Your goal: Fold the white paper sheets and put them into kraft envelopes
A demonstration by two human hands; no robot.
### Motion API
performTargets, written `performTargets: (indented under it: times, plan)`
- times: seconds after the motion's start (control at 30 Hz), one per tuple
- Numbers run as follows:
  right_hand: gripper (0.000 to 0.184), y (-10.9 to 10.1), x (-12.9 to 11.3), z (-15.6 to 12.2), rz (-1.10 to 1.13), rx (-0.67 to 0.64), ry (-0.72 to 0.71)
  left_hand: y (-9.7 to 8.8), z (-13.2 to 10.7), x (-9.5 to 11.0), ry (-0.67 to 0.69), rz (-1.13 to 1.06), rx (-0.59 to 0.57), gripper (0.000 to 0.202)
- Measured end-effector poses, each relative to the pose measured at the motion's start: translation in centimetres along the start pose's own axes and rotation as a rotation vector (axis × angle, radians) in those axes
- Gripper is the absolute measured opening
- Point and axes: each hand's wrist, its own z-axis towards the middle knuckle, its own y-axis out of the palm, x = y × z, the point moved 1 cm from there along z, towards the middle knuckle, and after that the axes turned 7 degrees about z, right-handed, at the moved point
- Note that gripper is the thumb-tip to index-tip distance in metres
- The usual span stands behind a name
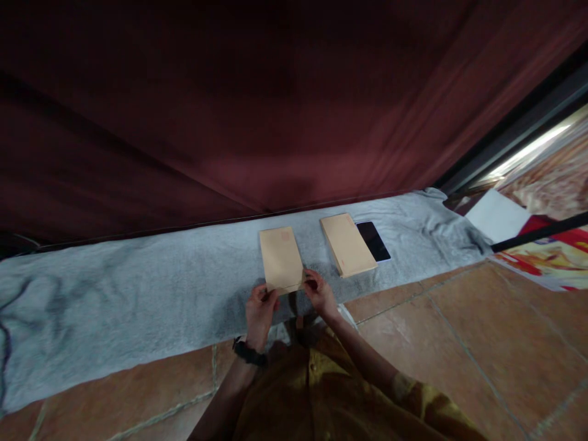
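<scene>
A tan paper envelope (281, 257) lies in front of me, its near edge between my two hands. My left hand (260, 309) pinches its near left corner. At the near right corner, my right hand (319, 294) has its fingers closed on the same envelope. A crease or flap line runs along the near end. To the right, a stack of similar tan envelopes (349, 245) rests on the grey cloth (184, 288). A dark-screened phone (373, 241) lies beside that stack, partly covered by it.
Behind the cloth-covered strip hangs a dark red curtain (294, 153). Tan floor tiles (463, 324) lie in front. At the far right are a dark metal frame (514, 135), a white sheet (498, 215) and a red and yellow printed sheet (551, 260).
</scene>
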Motion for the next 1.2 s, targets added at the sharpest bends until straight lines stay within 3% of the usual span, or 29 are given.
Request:
performTargets:
  times: [0.1, 0.2, 0.27, 0.4, 0.57, 0.77, 0.87, 0.93, 1.1, 1.2]
  plan:
    - [0.039, -0.4, -0.3, -0.3, -0.111, -0.012, -0.057, 0.1, 0.4, 0.0, -0.009, 0.077, -0.011, 0.042]
    - [0.048, -1.0, -1.2, -1.3, -0.396, -0.041, -0.221, 0.1, 0.5, 0.0, -0.021, 0.136, -0.027, 0.039]
    - [0.052, -1.2, -1.8, -2.2, -0.566, -0.131, -0.348, 0.1, 0.6, 0.0, -0.023, 0.17, -0.042, 0.036]
    - [0.049, -0.8, -2.6, -3.9, -0.669, -0.398, -0.501, 0.0, 0.8, 0.0, -0.019, 0.254, -0.074, 0.028]
    - [0.049, -0.2, -2.5, -4.4, -0.752, -0.457, -0.488, -0.1, 0.8, 0.3, 0.01, 0.403, -0.062, 0.019]
    - [0.049, -0.2, -2.2, -4.2, -0.771, -0.463, -0.504, -0.6, -0.2, 0.7, 0.109, 0.693, 0.038, 0.039]
    - [0.049, -0.2, -1.9, -4.2, -0.782, -0.456, -0.511, -1.0, -0.9, 0.3, 0.204, 0.977, 0.116, 0.04]
    - [0.048, -0.1, -1.7, -4.3, -0.79, -0.45, -0.524, -1.2, -1.5, -0.2, 0.342, 1.086, 0.135, 0.032]
    - [0.049, -0.1, -1.3, -4.3, -0.801, -0.435, -0.555, -0.3, -3.7, -1.8, 0.937, 1.202, -0.006, 0.034]
    - [0.053, -0.2, -1.0, -4.4, -0.816, -0.441, -0.562, 0.3, -4.4, -3.1, 1.045, 1.255, -0.044, 0.044]
